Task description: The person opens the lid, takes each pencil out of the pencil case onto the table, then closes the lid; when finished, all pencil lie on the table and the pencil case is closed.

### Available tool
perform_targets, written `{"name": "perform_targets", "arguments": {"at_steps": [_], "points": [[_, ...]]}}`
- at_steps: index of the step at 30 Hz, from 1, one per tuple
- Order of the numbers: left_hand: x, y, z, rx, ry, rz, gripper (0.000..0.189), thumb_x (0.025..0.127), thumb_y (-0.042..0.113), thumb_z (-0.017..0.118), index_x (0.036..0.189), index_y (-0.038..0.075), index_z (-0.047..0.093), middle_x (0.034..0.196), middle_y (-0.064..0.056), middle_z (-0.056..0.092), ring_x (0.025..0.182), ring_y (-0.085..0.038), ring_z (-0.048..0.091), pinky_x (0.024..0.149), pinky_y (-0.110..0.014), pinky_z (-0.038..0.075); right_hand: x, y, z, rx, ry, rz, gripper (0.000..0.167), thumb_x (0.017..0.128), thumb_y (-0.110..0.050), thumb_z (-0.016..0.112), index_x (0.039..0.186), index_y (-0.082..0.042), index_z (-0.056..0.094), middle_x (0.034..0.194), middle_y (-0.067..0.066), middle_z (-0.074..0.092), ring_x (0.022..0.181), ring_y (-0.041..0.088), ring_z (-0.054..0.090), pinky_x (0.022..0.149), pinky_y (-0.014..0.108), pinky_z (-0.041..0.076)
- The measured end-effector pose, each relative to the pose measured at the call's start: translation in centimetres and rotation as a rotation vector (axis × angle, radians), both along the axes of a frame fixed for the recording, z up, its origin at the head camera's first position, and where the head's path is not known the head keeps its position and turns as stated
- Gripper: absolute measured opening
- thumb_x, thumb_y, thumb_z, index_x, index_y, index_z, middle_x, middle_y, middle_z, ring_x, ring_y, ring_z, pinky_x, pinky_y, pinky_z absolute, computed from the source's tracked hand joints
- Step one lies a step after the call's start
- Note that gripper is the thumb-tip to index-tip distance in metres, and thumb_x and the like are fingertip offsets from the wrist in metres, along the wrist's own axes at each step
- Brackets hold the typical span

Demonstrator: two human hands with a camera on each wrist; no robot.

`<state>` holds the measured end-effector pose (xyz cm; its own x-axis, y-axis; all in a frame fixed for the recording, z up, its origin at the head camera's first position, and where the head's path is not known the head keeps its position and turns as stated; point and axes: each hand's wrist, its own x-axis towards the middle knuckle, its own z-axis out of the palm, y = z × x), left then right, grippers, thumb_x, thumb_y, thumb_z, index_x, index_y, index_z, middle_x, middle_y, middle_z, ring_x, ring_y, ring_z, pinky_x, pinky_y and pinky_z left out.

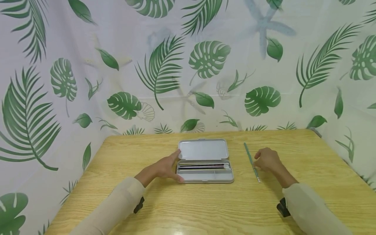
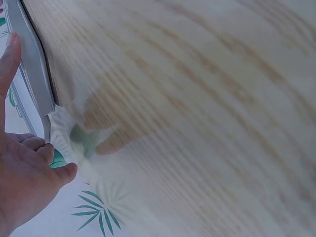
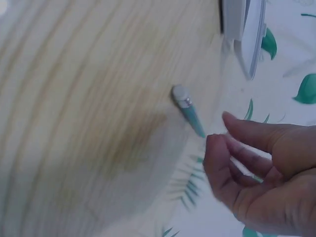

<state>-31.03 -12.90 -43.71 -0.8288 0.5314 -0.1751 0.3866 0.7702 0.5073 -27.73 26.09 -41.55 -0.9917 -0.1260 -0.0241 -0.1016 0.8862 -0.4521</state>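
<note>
A white pencil case [image 1: 194, 176] lies opened on the table, its lid [image 1: 203, 149] folded back toward the wall. Several pencils [image 1: 199, 166] fill the case's rear compartment. My left hand [image 1: 163, 167] rests along the case's left side, thumb at the front corner and fingers stretched up to the lid's edge. To the right of the case lies a green pencil [image 1: 248, 153], its white eraser end nearest me. Over this pencil hovers my right hand [image 1: 266, 159]; in the right wrist view a gap shows between thumb and bent index finger, with the pencil just beyond them.
The wood-grain table [image 1: 188, 209] reaches back to a white hanging cloth [image 1: 188, 117] printed with green leaves. In the case's front half, a small divider [image 1: 215, 175] splits off a right-hand compartment. A dark wrist strap [image 1: 283, 207] shows at the right sleeve.
</note>
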Motion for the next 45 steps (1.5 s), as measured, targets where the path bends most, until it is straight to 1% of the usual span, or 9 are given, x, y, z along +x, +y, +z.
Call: {"name": "perform_targets", "arguments": {"at_steps": [2, 5, 7, 10, 15, 19, 25, 36, 45], "points": [[0.0, -0.1, -0.1, -0.003, -0.001, 0.002, 0.127, 0.064, 0.048, 0.084, 0.153, 0.006, 0.004, 0.159, -0.015, 0.012, 0.146, -0.031, 0.020, 0.119, -0.043, 0.022, -0.4, -1.1, 0.0, -0.053, 0.045, 0.058, 0.024, 0.082, -0.009, 0.068, 0.097, 0.010, 0.065, 0.089, 0.020, 0.068, 0.074, 0.027, 0.065, 0.071, 0.042, 0.056], [-0.1, -0.1, -0.1, -0.007, -0.001, 0.006, 0.127, 0.064, 0.049, 0.084, 0.153, 0.007, 0.004, 0.160, -0.014, 0.012, 0.146, -0.030, 0.020, 0.119, -0.043, 0.022, -1.0, -3.1, -0.1, -0.175, 0.052, 0.149, 0.020, 0.084, -0.007, 0.068, 0.099, 0.007, 0.066, 0.088, 0.014, 0.068, 0.077, 0.020, 0.063, 0.067, 0.031, 0.054], [-0.1, -0.1, -0.1, -0.003, -0.003, 0.005, 0.127, 0.064, 0.049, 0.084, 0.153, 0.007, 0.003, 0.160, -0.014, 0.011, 0.146, -0.030, 0.019, 0.119, -0.043, 0.022, -1.3, -4.4, -0.2, -0.215, 0.044, 0.206, 0.018, 0.085, -0.006, 0.068, 0.099, 0.005, 0.067, 0.089, 0.013, 0.069, 0.082, 0.019, 0.063, 0.070, 0.031, 0.053], [-0.1, -0.2, -0.1, 0.004, -0.003, 0.002, 0.127, 0.064, 0.049, 0.084, 0.153, 0.008, 0.003, 0.160, -0.014, 0.010, 0.146, -0.030, 0.019, 0.120, -0.043, 0.021, -1.9, -5.9, -0.4, -0.230, 0.017, 0.278, 0.018, 0.085, -0.005, 0.068, 0.100, 0.004, 0.068, 0.094, 0.013, 0.071, 0.087, 0.022, 0.065, 0.075, 0.033, 0.055], [0.0, -0.1, 0.0, 0.017, -0.013, 0.002, 0.127, 0.064, 0.048, 0.084, 0.153, 0.007, 0.003, 0.160, -0.014, 0.011, 0.146, -0.031, 0.018, 0.119, -0.043, 0.021, -2.5, -7.4, -0.8, -0.188, -0.050, 0.350, 0.018, 0.086, -0.006, 0.067, 0.102, 0.002, 0.068, 0.098, 0.012, 0.071, 0.089, 0.021, 0.066, 0.078, 0.034, 0.055], [0.0, -0.2, 0.1, 0.023, -0.016, -0.002, 0.127, 0.065, 0.048, 0.084, 0.153, 0.007, 0.003, 0.160, -0.015, 0.010, 0.146, -0.032, 0.018, 0.119, -0.044, 0.021, -2.5, -8.1, -0.7, -0.169, -0.087, 0.374, 0.016, 0.085, -0.005, 0.067, 0.101, 0.001, 0.069, 0.096, 0.010, 0.071, 0.088, 0.019, 0.065, 0.076, 0.032, 0.055], [-0.1, -0.2, 0.0, 0.027, -0.022, -0.001, 0.127, 0.064, 0.048, 0.084, 0.153, 0.006, 0.003, 0.160, -0.015, 0.009, 0.146, -0.032, 0.017, 0.120, -0.044, 0.020, -2.8, -9.1, -0.8, -0.128, -0.124, 0.364, 0.014, 0.082, 0.000, 0.069, 0.095, -0.002, 0.072, 0.086, 0.004, 0.070, 0.078, 0.010, 0.060, 0.068, 0.024, 0.051], [-0.3, -0.2, -0.3, 0.008, -0.028, 0.009, 0.128, 0.064, 0.050, 0.083, 0.153, 0.009, 0.000, 0.160, -0.012, 0.009, 0.147, -0.030, 0.017, 0.120, -0.043, 0.021, -2.7, -9.9, -0.6, -0.087, -0.180, 0.332, 0.015, 0.082, 0.001, 0.068, 0.095, -0.003, 0.074, 0.084, 0.003, 0.071, 0.075, 0.009, 0.058, 0.068, 0.024, 0.051], [-0.2, -0.3, -0.1, 0.016, -0.020, 0.003, 0.127, 0.064, 0.050, 0.083, 0.153, 0.008, 0.003, 0.160, -0.014, 0.011, 0.146, -0.031, 0.018, 0.119, -0.043, 0.021, -2.8, -8.7, -0.8, -0.146, -0.103, 0.368, 0.010, 0.084, -0.003, 0.067, 0.092, -0.004, 0.073, 0.089, 0.005, 0.071, 0.081, 0.012, 0.061, 0.070, 0.027, 0.052]]}}
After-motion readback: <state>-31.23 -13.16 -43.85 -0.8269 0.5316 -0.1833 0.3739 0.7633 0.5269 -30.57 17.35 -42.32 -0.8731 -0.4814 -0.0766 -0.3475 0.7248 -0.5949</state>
